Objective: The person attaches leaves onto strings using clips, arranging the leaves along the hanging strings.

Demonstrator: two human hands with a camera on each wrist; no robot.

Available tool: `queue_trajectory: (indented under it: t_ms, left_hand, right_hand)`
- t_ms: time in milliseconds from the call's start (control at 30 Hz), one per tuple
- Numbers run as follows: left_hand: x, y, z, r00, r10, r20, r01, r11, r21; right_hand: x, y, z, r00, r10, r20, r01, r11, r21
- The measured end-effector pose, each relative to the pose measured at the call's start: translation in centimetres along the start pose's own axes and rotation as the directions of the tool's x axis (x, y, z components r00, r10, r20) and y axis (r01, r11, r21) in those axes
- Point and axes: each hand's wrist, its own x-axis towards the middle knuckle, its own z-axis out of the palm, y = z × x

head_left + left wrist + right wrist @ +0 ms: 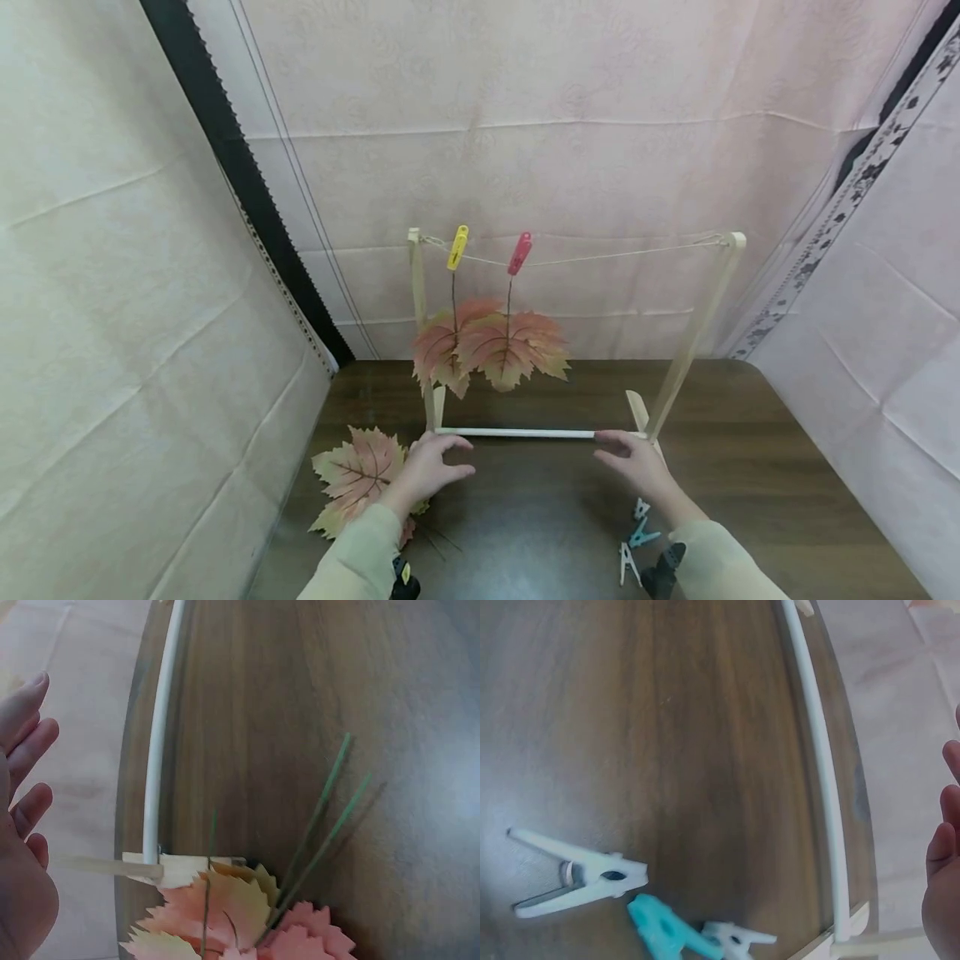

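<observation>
A small wooden rack (693, 342) stands on the table, with a string (615, 256) strung between its two posts and a white rod (517, 432) along its base. From the string hang two reddish artificial maple leaves (512, 350), one by a yellow clothespin (458, 248), the other by a pink clothespin (519, 253). My left hand (429, 471) is near the left post's foot, holding nothing, its fingers loosely bent. By the right post's foot is my right hand (637, 462), likewise with nothing in it. Whether either hand touches the rack is unclear.
More maple leaves (363, 471) lie on the table beside my left forearm, their green stems (330, 780) pointing inward. Near my right wrist lie a white clothespin (627, 565), a teal one (640, 532) and a pale one (641, 508). Pale cloth (562, 183) hangs behind and at both sides.
</observation>
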Motion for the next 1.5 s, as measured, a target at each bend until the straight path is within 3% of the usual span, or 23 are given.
queue_trajectory:
  t_ms: [133, 267, 567, 700, 900, 1200, 1400, 1500]
  left_hand:
    - [-0.6, -1.2, 0.0, 1.0, -0.01, 0.015, 0.01, 1.0, 0.014]
    - [-1.3, -2.4, 0.0, 0.998, -0.058, 0.038, 0.058, 0.998, 0.009]
    - [-2.5, -4.3, 0.2, 0.995, -0.098, 0.032, 0.099, 0.995, -0.021]
    - [-2.9, -5.3, 0.2, 0.996, -0.089, 0.028, 0.089, 0.996, -0.009]
    - [-3.6, -6.8, 0.2, 0.999, -0.01, 0.032, 0.011, 1.0, -0.027]
    - [-4.7, -8.2, 0.4, 0.998, -0.048, 0.04, 0.043, 0.992, 0.117]
    - [-5.3, -8.7, 1.0, 0.999, -0.01, 0.038, 0.002, 0.979, 0.203]
    - [-5.5, -8.9, 1.5, 0.999, 0.037, 0.012, -0.039, 0.957, 0.288]
  right_hand:
    - [-0.6, 1.0, -0.3, 1.0, 0.025, -0.001, -0.025, 0.999, -0.023]
    - [-1.2, 2.0, -0.8, 0.998, 0.056, 0.003, -0.056, 0.997, -0.049]
    - [-2.2, 3.7, -1.2, 0.996, 0.085, -0.004, -0.085, 0.99, -0.111]
    - [-2.5, 4.4, -1.3, 0.996, 0.088, -0.009, -0.088, 0.988, -0.129]
    - [-2.9, 5.2, -1.7, 0.993, 0.115, -0.003, -0.114, 0.982, -0.148]
    - [-3.2, 6.8, -2.0, 0.989, 0.145, 0.006, -0.141, 0.972, -0.188]
    - [-3.3, 7.8, -1.9, 0.985, 0.17, 0.023, -0.163, 0.971, -0.174]
    - [-3.5, 8.2, -1.9, 0.985, 0.169, 0.02, -0.163, 0.971, -0.175]
